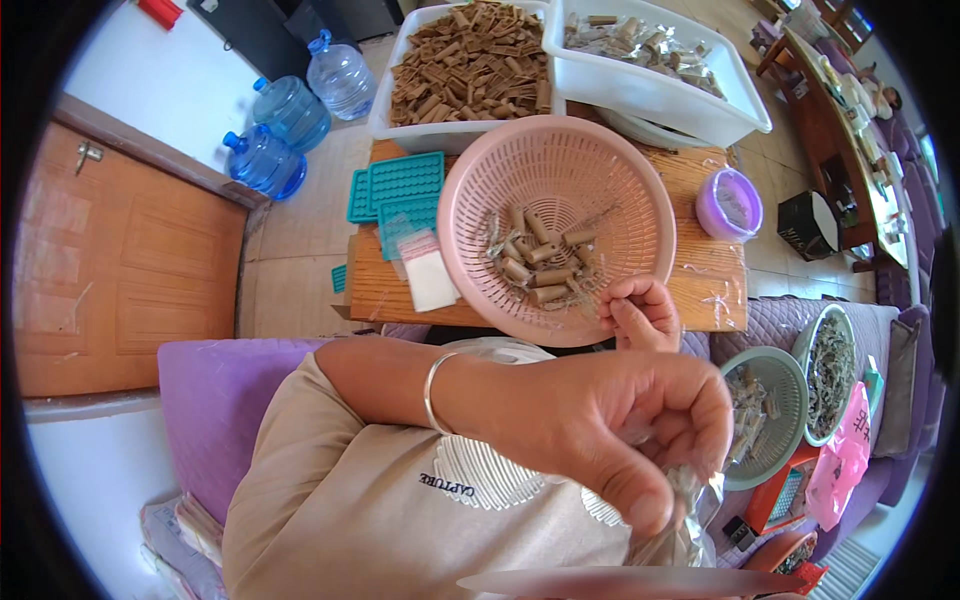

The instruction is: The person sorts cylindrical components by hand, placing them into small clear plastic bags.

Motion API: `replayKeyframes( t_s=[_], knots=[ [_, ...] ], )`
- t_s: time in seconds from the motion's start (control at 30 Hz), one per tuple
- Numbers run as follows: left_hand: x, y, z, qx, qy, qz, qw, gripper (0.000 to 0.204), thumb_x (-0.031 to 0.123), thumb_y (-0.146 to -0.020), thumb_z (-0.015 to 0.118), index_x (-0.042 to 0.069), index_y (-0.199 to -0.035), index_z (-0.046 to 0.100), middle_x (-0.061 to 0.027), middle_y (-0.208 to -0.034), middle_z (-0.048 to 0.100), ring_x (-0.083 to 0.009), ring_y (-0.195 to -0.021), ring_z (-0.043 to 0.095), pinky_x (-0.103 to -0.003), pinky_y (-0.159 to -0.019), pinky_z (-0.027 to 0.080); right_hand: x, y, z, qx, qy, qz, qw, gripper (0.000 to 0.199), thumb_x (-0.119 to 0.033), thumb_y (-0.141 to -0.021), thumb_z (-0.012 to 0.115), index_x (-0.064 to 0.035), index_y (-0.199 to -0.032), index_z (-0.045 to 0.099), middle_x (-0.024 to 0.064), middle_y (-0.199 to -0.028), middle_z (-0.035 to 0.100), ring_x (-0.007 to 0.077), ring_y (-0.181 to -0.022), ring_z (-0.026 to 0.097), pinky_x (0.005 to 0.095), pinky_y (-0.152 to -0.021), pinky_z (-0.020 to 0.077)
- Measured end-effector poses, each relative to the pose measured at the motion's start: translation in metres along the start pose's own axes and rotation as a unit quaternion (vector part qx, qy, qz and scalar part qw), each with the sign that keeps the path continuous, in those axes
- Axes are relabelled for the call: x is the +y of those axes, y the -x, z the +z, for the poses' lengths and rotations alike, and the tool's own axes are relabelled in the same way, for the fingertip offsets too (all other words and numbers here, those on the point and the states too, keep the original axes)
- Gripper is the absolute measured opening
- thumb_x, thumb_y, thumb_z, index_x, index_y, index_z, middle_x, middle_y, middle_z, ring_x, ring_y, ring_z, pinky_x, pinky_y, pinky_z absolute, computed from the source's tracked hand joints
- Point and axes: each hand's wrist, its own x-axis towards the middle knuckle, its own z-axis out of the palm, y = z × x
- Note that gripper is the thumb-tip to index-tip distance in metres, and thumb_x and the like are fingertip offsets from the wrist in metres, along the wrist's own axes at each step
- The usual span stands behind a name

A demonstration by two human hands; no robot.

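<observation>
Head view: a pink perforated plastic basket (657, 240) sits on the wooden table (378, 288) straight ahead of the body, probably so that its contents lie within easy reach. Brown cylindrical rolls (547, 253) and some thin dried strands lie loose inside it, gathered low by the sloping wall.

The right hand (640, 312) is at the basket's near right rim, its fingers bent in toward the thumb; I cannot tell whether a strand is pinched there or nothing is held. The left hand (610, 405), a silver bangle (432, 392) on its wrist, reaches across the body, nearer than the basket. Its fingers curl over crinkled clear plastic (690, 512), but the hand hides the contact, so I cannot tell whether it grasps it.

Beyond the basket are 2 white bins: the left bin (383, 105) heaped with brown pieces, the right bin (650, 92) holding wrapped packets, perhaps separated to prevent mixing. Left of the basket, teal ridged trays (405, 180) overlap, likely to save space. Right of it stands a purple tub (707, 212); nearer, a grey-green colander (793, 420) holds wrapped pieces.
</observation>
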Motion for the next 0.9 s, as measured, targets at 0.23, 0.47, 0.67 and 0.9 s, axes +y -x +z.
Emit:
replayKeyframes(
  t_s=[0.23, 0.47, 0.67, 0.9],
  knots=[
    [-0.003, -0.017, 0.010, -0.065, -0.014, -0.009, 0.998, 0.061, 0.034, -0.072, 0.086, 0.002, -0.108, 0.049, 0.0009, -0.086, 0.052, -0.0067, -0.072, 0.046, -0.021, -0.061, 0.039, -0.004, 0.005, -0.005, 0.007, -0.008, -0.029, 1.000, 0.011, 0.002, -0.091, 0.058, -0.0041, -0.099, 0.060, 0.0040, -0.093, 0.065, 0.0089, -0.080, 0.059, 0.0201, -0.069, 0.0483],
    [-0.009, -0.022, 0.014, -0.075, 0.061, -0.007, 0.995, 0.063, 0.032, -0.070, 0.088, 0.002, -0.110, 0.049, 0.0002, -0.083, 0.053, -0.0061, -0.073, 0.047, -0.019, -0.061, 0.039, -0.007, 0.006, -0.002, 0.013, -0.020, -0.017, 1.000, 0.010, 0.001, -0.091, 0.059, -0.0035, -0.100, 0.060, 0.0042, -0.092, 0.065, 0.0089, -0.078, 0.059, 0.0203, -0.069, 0.0481],
    [-0.026, -0.030, 0.005, -0.082, 0.025, 0.032, 0.996, 0.061, 0.030, -0.070, 0.088, 0.002, -0.109, 0.050, 0.0007, -0.083, 0.051, -0.0053, -0.074, 0.047, -0.018, -0.062, 0.038, -0.013, 0.017, -0.002, -0.011, -0.002, -0.052, 0.999, 0.016, -0.001, -0.090, 0.060, -0.0012, -0.106, 0.059, 0.0063, -0.089, 0.065, 0.0096, -0.077, 0.058, 0.0210, -0.066, 0.0462],
    [-0.009, -0.015, -0.021, 0.147, -0.148, 0.106, 0.972, 0.053, 0.008, -0.077, 0.082, 0.006, -0.117, 0.046, -0.0071, -0.098, 0.058, -0.0134, -0.086, 0.062, -0.023, -0.070, 0.051, -0.033, 0.067, 0.019, 0.077, -0.106, -0.092, 0.987, 0.065, -0.028, -0.083, 0.076, 0.0029, -0.131, 0.044, 0.0187, -0.119, 0.059, 0.0216, -0.089, 0.066, 0.0280, -0.074, 0.0548]
  ],
)
